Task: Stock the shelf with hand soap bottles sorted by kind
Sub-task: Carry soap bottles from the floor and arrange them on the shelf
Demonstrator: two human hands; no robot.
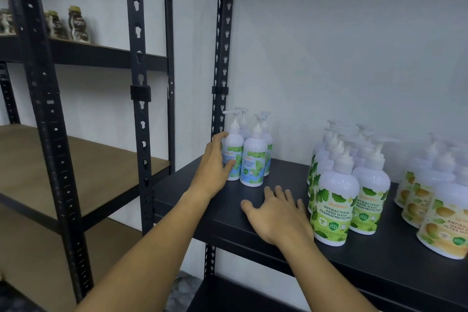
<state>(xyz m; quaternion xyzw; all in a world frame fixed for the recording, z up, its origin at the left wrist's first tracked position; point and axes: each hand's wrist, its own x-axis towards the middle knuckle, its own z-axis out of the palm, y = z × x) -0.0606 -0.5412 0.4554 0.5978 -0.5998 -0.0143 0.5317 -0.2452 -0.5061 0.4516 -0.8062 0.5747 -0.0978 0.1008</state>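
**Soap bottles grouped on a black shelf**

The left hand curls thumb and fingers around the front-left blue-label bottle in its cluster at the left end of the matte black shelf. The right hand lies flat, fingers spread, beside the green-label bottles. Yellow-label bottles stand farther right. A perforated black upright stands left.

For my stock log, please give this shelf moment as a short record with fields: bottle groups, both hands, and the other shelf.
shelf: black metal shelf board
left group: white pump bottles with blue-green mint labels
middle group: white pump bottles with green leaf labels
right group: white pump bottles with yellow labels
left hand: fingers curled round the leftmost mint bottle
right hand: flat on the shelf board, holds nothing
neighbouring rack: small brown bottles
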